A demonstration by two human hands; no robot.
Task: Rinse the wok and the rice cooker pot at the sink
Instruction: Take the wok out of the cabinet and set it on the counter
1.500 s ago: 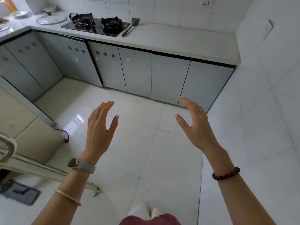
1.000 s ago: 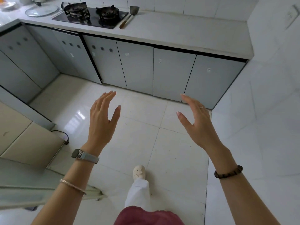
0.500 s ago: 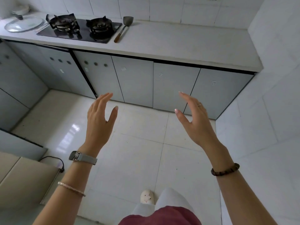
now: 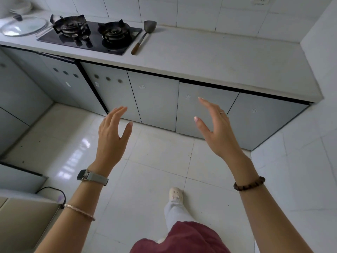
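No wok, rice cooker pot or sink shows in the head view. My left hand [image 4: 111, 136] is raised over the tiled floor, fingers straight, holding nothing. My right hand [image 4: 217, 130] is held up beside it, palm turned inward, fingers straight and empty. Both hands hang in the air in front of the grey cabinet doors [image 4: 155, 99], well below the countertop. A glass pan lid [image 4: 22, 26] lies flat on the counter at the far left.
A white countertop [image 4: 218, 57] runs across the back with a black two-burner gas stove [image 4: 91, 36] on its left part. A metal spatula with a wooden handle [image 4: 144, 36] lies right of the stove. A black cable [image 4: 52, 190] trails on the floor at left.
The view has moved closer to the counter and swung so the stove sits nearer the middle. My foot has stepped forward. Both hands stay raised and empty.
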